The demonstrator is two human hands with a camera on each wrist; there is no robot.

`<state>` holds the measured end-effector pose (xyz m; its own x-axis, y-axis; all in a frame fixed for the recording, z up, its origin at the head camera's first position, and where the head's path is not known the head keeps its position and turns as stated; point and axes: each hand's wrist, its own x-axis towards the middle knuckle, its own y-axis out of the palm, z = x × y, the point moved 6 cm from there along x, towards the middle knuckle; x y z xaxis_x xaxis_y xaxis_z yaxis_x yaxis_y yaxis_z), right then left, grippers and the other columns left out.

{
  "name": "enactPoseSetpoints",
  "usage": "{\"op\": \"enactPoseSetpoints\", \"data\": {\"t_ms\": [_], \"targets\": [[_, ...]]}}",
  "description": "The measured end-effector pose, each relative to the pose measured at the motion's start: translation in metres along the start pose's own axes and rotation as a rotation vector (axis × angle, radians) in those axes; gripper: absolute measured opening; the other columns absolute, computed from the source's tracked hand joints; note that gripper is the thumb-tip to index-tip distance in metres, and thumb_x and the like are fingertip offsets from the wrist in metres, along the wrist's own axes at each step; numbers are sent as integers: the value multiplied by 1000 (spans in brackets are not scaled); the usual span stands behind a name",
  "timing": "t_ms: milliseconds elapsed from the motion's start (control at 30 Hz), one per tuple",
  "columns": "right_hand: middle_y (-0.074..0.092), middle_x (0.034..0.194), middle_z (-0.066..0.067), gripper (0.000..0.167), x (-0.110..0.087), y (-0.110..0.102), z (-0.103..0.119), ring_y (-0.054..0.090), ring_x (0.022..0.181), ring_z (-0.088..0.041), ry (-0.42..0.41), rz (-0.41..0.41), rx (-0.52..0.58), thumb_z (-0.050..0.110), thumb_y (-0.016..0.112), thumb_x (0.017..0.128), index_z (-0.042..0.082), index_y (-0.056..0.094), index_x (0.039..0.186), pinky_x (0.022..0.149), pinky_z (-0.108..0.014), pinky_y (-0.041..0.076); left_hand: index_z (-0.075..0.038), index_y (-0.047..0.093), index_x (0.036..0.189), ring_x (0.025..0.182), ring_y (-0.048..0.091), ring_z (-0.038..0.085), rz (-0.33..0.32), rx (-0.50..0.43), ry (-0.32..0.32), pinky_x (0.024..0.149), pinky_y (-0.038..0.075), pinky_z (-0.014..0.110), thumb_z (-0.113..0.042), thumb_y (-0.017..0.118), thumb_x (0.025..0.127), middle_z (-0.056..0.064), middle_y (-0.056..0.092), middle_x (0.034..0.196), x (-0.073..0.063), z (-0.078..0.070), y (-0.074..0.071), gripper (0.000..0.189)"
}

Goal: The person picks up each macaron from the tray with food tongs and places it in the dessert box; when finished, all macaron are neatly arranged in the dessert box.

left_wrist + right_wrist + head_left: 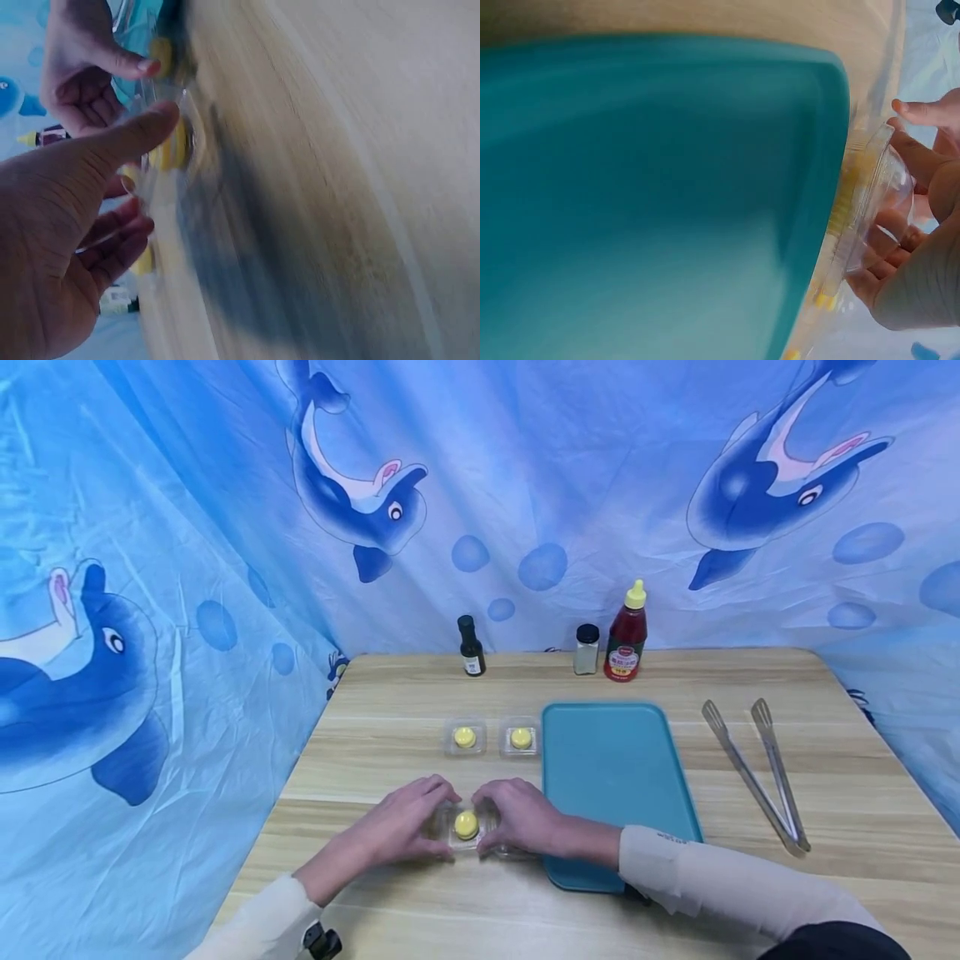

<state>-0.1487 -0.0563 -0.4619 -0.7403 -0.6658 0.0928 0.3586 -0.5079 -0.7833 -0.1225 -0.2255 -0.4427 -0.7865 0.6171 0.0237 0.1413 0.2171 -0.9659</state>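
A small clear plastic box (448,837) with a round yellow macaron-like piece (466,824) inside is between the two hands above the table's near half. The left hand (408,822) grips its left side, thumb on the near edge and fingers on the far edge; the left wrist view shows this thumb (150,131) on the clear plastic. From the other side, the right hand (525,818) holds the box with thumb and curled fingers. A second clear box (515,853) is partly hidden under the right hand, beside the teal tray (611,777).
Two more clear boxes, left (450,747) and right (506,747), each with a yellow piece, stand farther back. Behind them are a dark bottle (471,647), a spice jar (587,652) and a red sauce bottle (626,639). Metal tongs (757,777) lie right of the tray.
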Motion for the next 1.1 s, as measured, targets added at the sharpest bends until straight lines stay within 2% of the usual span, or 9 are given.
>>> {"op": "enactPoseSetpoints", "data": {"t_ms": [167,400,500,633,700,900,1100], "targets": [[76,109,1,64,-2,3,0,68,97,-13,-11,-18,2,29,106,61,8,75,114,83,-29,59,-12,65,129,106,62,15,-1,31,-27,88,60,35,-50,96,72,-2,64,123,1,-4,1,75],[73,106,1,65,-2,5,-1,64,93,-9,-16,3,22,31,105,65,9,70,115,80,-28,57,-13,63,130,106,62,15,-9,8,-34,88,60,34,-47,98,71,-2,65,125,-1,-3,1,77],[74,113,-1,72,-3,4,-2,67,99,-13,-18,23,1,34,104,66,8,69,123,87,-32,59,-12,62,130,107,62,15,-8,-8,-34,89,60,35,-47,97,72,-2,65,126,-1,-2,2,77],[69,135,-9,90,-8,-2,-2,65,123,-25,-16,70,-28,36,103,66,4,62,140,106,-42,55,-13,61,131,108,62,14,-1,-20,-44,90,60,36,-46,97,72,-2,64,126,-1,0,3,77],[66,141,-13,96,-12,-5,-2,63,129,-29,-12,96,-40,34,103,67,1,58,145,111,-45,52,-13,61,132,108,62,14,2,-22,-46,91,60,36,-46,98,72,-2,64,127,-1,0,4,78],[64,143,-18,97,-22,-15,-2,62,130,-33,-1,141,-77,26,102,69,-3,54,149,111,-48,52,-13,60,133,110,62,15,8,0,-40,91,60,36,-45,97,73,-1,64,127,-1,-1,5,77],[63,144,-18,96,-30,-20,-6,60,132,-34,32,158,-82,21,99,69,-4,52,150,113,-51,50,-13,60,134,114,63,17,21,21,-30,97,59,39,-46,96,73,0,64,129,-1,-1,4,78]]}}
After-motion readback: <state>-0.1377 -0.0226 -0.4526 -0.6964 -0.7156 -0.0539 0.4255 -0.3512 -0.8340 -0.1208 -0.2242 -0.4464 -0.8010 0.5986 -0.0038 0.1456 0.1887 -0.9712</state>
